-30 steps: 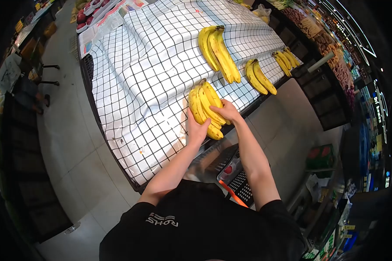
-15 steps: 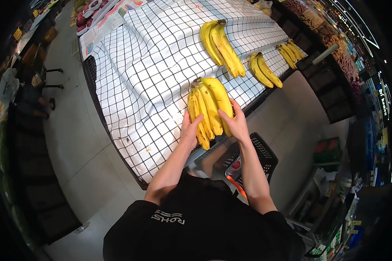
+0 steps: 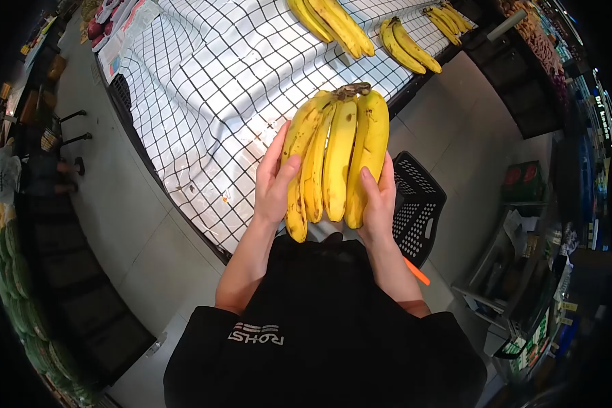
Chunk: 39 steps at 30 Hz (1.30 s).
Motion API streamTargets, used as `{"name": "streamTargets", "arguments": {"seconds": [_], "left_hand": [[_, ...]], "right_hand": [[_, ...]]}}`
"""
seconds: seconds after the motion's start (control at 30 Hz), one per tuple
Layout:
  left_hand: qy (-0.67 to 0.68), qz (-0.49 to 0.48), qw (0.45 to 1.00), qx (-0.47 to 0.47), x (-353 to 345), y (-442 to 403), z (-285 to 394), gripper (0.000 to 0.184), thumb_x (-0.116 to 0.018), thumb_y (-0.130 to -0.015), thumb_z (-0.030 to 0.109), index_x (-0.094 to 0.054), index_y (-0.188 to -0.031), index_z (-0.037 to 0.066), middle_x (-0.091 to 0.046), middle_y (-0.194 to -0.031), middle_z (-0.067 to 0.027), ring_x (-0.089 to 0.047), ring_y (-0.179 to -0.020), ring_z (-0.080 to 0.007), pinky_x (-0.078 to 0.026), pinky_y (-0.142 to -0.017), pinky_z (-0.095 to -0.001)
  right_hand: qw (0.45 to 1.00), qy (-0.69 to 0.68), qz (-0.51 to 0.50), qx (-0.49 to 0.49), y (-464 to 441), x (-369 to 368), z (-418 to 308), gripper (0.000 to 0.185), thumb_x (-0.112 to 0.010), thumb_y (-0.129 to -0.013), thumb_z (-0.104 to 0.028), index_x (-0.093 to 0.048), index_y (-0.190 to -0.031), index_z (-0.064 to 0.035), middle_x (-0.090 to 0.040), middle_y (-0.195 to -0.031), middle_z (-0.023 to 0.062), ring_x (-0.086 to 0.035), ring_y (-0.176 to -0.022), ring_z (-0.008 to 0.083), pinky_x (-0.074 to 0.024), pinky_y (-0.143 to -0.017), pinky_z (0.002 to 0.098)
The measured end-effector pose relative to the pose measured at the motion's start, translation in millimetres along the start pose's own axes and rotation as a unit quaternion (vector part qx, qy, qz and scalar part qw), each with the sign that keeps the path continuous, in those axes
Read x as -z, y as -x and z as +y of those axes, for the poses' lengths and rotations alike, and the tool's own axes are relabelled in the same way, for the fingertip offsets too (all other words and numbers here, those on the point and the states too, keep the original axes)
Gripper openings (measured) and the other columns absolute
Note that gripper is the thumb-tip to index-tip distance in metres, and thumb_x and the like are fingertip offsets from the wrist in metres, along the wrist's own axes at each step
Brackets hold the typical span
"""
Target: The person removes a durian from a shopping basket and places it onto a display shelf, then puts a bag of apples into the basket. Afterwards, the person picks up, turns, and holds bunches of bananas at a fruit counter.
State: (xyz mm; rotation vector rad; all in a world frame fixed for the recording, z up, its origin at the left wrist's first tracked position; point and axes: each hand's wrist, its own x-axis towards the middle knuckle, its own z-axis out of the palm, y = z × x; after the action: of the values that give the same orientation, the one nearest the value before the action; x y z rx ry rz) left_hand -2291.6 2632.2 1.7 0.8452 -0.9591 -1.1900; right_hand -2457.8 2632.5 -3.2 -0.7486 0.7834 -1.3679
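A bunch of yellow bananas [image 3: 340, 160] with brown spots is held up close to my chest, its dark stem end pointing away from me. My left hand [image 3: 274, 187] is closed around the left side, thumb on the outer banana. On the opposite side my right hand [image 3: 379, 200] grips the bunch, its thumb pressed on the rightmost banana. Behind it, the display table [image 3: 204, 102] is covered by a white cloth with a black grid. Farther along lie another bunch [image 3: 333, 27], a smaller bunch [image 3: 408, 47] and more bananas [image 3: 447, 22] by the edge.
A black perforated basket [image 3: 418, 211] is right of my right forearm, with an orange strip [image 3: 417, 270] below it. Watermelons [image 3: 30, 299] line the left stand. Red fruit [image 3: 100, 28] sits at the far left corner. A metal cart [image 3: 503, 272] stands at the right.
Both hands have lifted the bunch off the table edge and brought it nearer to me. It has turned, its stem now toward the upper right. My view has shifted.
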Motion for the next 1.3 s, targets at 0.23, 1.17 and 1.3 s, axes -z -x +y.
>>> {"name": "streamTargets", "arguments": {"seconds": [0.23, 1.17, 1.3], "left_hand": [[0.16, -0.009, 0.985, 0.055, 1, 20, -5, 0.06, -0.05, -0.096, 0.015, -0.025, -0.147, -0.005, -0.043, -0.142, -0.0161, -0.046, -0.128, -0.0216, -0.038, -0.106, -0.033], [0.247, 0.037, 0.929, 0.275, 7, 61, 8, 0.045, -0.033, -0.103, 0.022, -0.033, -0.14, -0.002, -0.053, -0.13, -0.0153, -0.059, -0.113, -0.0222, -0.052, -0.093, -0.0356], [0.228, 0.027, 0.948, 0.221, -8, 81, 11, 0.047, -0.034, -0.103, 0.02, -0.029, -0.144, -0.002, -0.05, -0.135, -0.0156, -0.056, -0.118, -0.0223, -0.049, -0.097, -0.0349]], "right_hand": [[0.997, 0.043, -0.001, 0.056, 27, -3, 1, 0.063, -0.054, -0.095, -0.008, -0.021, -0.147, 0.0018, -0.04, -0.142, 0.0128, -0.042, -0.129, 0.02, -0.0342, -0.107, 0.0342], [0.994, 0.111, -0.013, 0.008, 78, 5, 0, 0.057, -0.043, -0.101, -0.013, -0.019, -0.15, 0.0024, -0.033, -0.15, 0.0137, -0.035, -0.136, 0.019, -0.0278, -0.111, 0.0313], [0.995, 0.078, -0.042, 0.048, 99, 20, 1, 0.06, -0.044, -0.099, -0.01, -0.015, -0.151, 0.0017, -0.03, -0.152, 0.0143, -0.033, -0.138, 0.0213, -0.0267, -0.112, 0.0333]]}}
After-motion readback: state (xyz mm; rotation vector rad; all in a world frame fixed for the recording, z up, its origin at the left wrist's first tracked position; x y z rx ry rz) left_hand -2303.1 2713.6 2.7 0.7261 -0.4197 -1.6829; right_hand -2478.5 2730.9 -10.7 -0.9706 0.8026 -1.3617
